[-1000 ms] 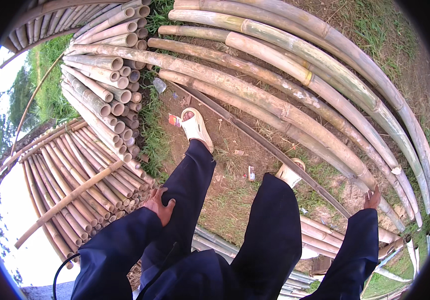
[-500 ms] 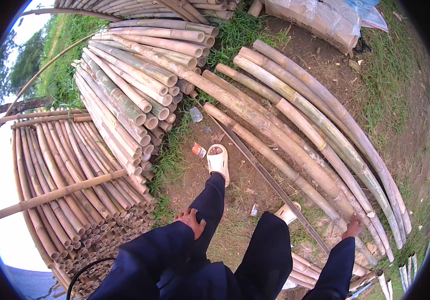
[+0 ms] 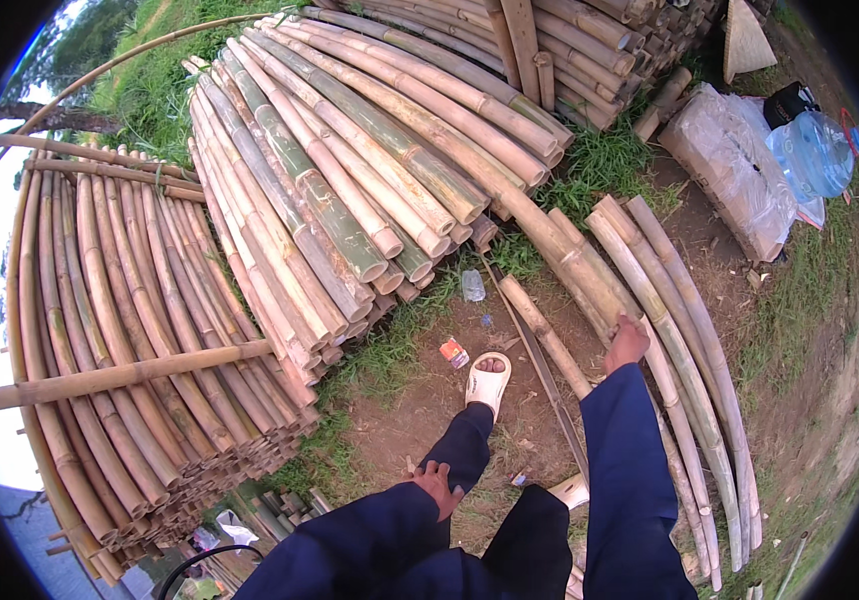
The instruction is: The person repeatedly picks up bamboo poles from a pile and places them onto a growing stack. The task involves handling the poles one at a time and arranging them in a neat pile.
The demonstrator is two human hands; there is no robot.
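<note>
Bare dirt and grass lie between big stacks of bamboo poles (image 3: 350, 200). Seen from above, the right hand (image 3: 627, 342) reaches forward on a straight, dark-sleeved arm, fingers curled down around 1 bamboo pole (image 3: 590, 285) lying on the ground. The left hand (image 3: 440, 487) rests flat on the left knee, holding nothing, behind a white sandal (image 3: 488, 384).

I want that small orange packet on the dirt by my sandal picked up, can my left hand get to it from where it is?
Probably yes. The left hand rests on the thigh, holding nothing, and the orange packet lies on open dirt left of the sandal, nothing covering it. It would likely take bending down.
</note>
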